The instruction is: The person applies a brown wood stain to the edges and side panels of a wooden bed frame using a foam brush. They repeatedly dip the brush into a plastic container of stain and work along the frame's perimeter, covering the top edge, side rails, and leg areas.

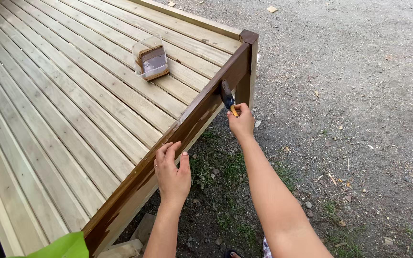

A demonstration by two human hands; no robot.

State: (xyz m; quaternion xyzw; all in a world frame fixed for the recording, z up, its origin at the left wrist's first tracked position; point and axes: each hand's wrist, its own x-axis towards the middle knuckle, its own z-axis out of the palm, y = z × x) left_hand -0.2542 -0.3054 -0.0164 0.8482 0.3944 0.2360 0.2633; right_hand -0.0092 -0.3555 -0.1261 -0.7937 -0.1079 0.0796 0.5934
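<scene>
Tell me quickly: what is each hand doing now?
Left hand: open, fingers resting on the stained rail.
Right hand: closed, holding a paintbrush.

Left hand (172,173) rests flat, fingers extended; right hand (241,120) outstretched, clenched.

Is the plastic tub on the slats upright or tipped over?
Tipped: the tub lies on its side on the slats, its open mouth facing sideways.

Two bare forearms, no sleeves, no gloves, left hand (172,173), right hand (241,122), no rings or watch, checked fabric scrap near the bottom edge
</scene>
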